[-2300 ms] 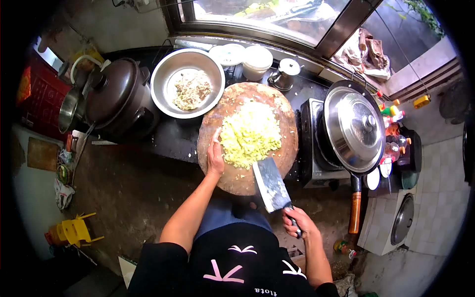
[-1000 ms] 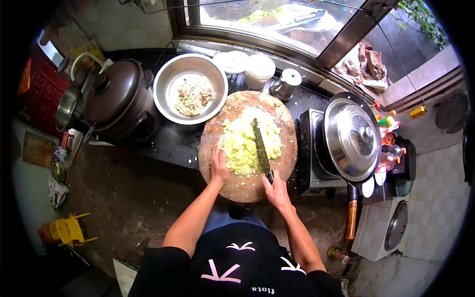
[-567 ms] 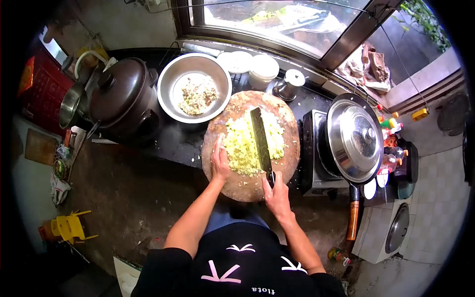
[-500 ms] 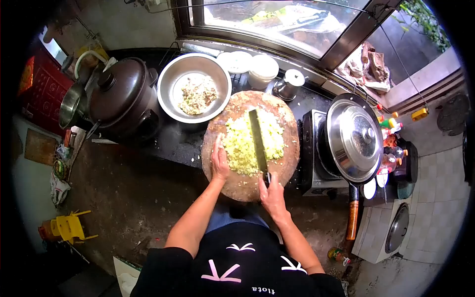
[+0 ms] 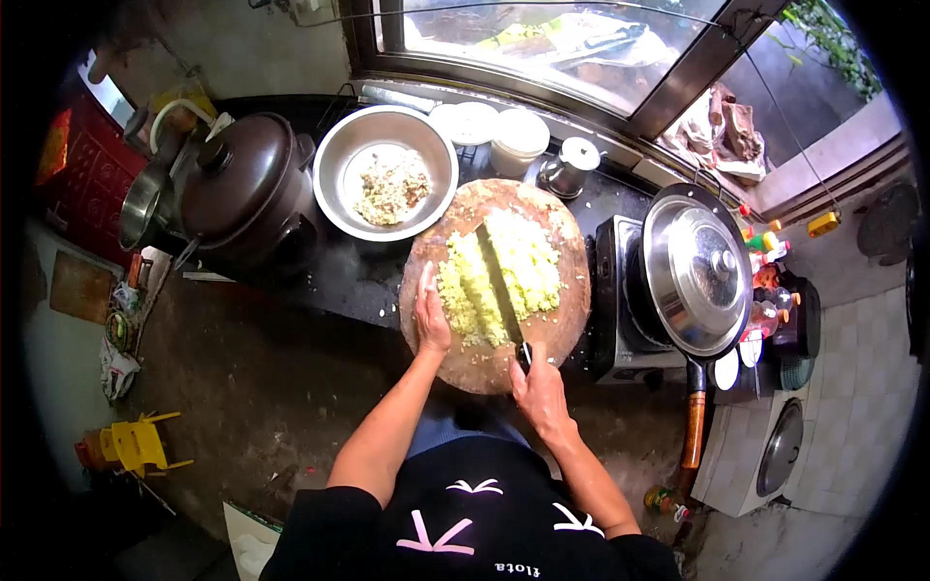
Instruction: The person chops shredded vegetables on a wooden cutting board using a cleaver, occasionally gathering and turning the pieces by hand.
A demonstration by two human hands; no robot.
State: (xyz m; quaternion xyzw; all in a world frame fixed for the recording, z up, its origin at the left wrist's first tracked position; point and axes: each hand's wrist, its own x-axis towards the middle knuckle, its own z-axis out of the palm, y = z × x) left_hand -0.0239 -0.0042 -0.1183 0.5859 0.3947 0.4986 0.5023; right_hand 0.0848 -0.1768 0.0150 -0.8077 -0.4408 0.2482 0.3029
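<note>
On the round wooden board point(image 5: 572, 329) lies a spread of finely chopped pale yellow-green vegetable point(image 5: 469, 290). My right hand point(image 5: 541, 392), at the board's near edge, is closed around the handle of a cleaver point(image 5: 499, 281). The blade stands on edge in the chopped pieces, tilted up and to the left, and parts them into two portions. My left hand point(image 5: 429, 315) rests against the board's left side with its fingers stretched out, just left of the pieces. A metal bowl point(image 5: 330, 194) with a chopped mixture point(image 5: 391, 186) sits behind the board on the left.
Left of the bowl stands a large dark lidded pot point(image 5: 239, 184). White tubs point(image 5: 519, 136) and a metal pitcher point(image 5: 570, 167) are behind the board. To the right, a lidded wok point(image 5: 693, 271) sits on a stove point(image 5: 617, 290), its wooden handle point(image 5: 695, 426) pointing toward me. Bottles point(image 5: 763, 320) stand beyond it.
Since the oldest frame, the cleaver has swung from the board's near edge into the chopped pieces. Lately its tip has shifted left, and a gap has opened along the blade. My left hand stays beside the board.
</note>
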